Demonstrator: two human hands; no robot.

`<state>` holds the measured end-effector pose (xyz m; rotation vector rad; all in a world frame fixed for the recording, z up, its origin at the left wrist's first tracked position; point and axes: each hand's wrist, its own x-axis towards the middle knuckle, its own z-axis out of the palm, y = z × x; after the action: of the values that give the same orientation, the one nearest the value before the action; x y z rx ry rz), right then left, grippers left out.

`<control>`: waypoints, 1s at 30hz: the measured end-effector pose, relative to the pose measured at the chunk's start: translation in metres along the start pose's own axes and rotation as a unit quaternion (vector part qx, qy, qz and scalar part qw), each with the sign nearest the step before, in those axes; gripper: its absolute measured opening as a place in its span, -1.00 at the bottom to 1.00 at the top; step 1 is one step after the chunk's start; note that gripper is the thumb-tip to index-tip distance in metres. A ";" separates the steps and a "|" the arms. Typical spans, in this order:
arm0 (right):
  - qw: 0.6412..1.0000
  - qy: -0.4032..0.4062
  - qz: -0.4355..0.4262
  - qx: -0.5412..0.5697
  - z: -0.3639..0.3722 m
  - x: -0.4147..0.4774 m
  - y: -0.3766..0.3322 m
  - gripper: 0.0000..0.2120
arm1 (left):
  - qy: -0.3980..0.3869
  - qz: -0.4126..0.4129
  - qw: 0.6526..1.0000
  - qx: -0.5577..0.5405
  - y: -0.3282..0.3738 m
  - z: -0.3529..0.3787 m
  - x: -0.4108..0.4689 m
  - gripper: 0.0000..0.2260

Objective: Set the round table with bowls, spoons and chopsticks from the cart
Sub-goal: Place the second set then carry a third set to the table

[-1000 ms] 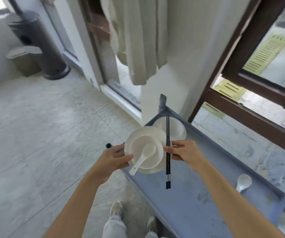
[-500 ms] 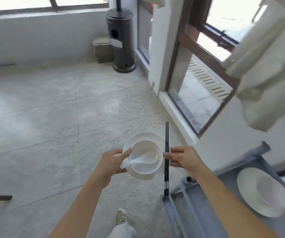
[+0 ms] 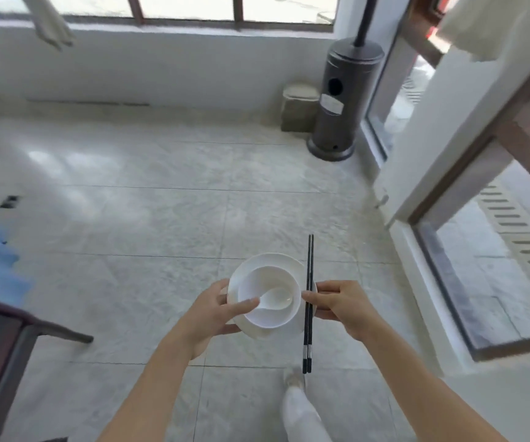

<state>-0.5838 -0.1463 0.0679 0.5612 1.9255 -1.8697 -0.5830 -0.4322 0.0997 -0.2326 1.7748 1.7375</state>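
One place setting is carried as a stack above the floor (image 3: 161, 218): a spoon (image 3: 274, 297) lies in a bowl (image 3: 268, 296) seated on a plate (image 3: 289, 266). The left hand (image 3: 215, 311) has its grip closed on the plate's left edge, thumb over the spoon handle, probably to stop it sliding. The right hand (image 3: 337, 303) pinches the chopsticks (image 3: 309, 301) against the plate's right edge, keeping them paired. No bench shows; a heater (image 3: 343, 100) stands in the far corner.
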 end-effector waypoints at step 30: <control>0.927 -0.306 -0.031 -0.214 0.496 0.590 -0.391 -0.87 | 0.436 0.016 0.888 -0.147 0.208 -0.540 0.316 -0.74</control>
<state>-1.2885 -0.6463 0.0630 -0.2068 1.8243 -1.3566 -1.1107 -0.8251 0.0611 -1.2942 2.0640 2.0939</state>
